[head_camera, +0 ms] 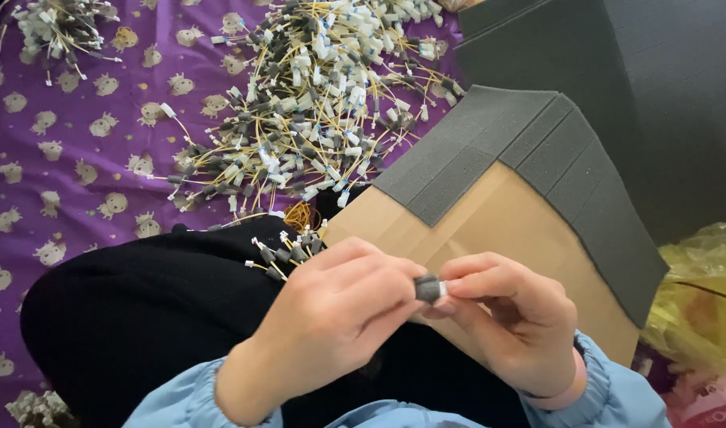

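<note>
Head view: a small grey foam sleeve (428,288) pinched between both hands above the lap.

The left hand (339,309) curls shut, thumb and forefinger clamped on the sleeve's left end; the right hand (509,317) closes on a white connector tip (443,288) at its right end. The sleeve's long axis runs roughly left to right, the white end pointing toward the right hand; both hands touch it, neither nearer. A bunch of yellow-wired pieces (287,252) shows just behind the left hand; whether that hand holds it cannot be told. A foam-covered cardboard box (489,214) stands just beyond, and a big heap of wired connectors (315,103) lies well apart on the purple cloth (62,182).
</note>
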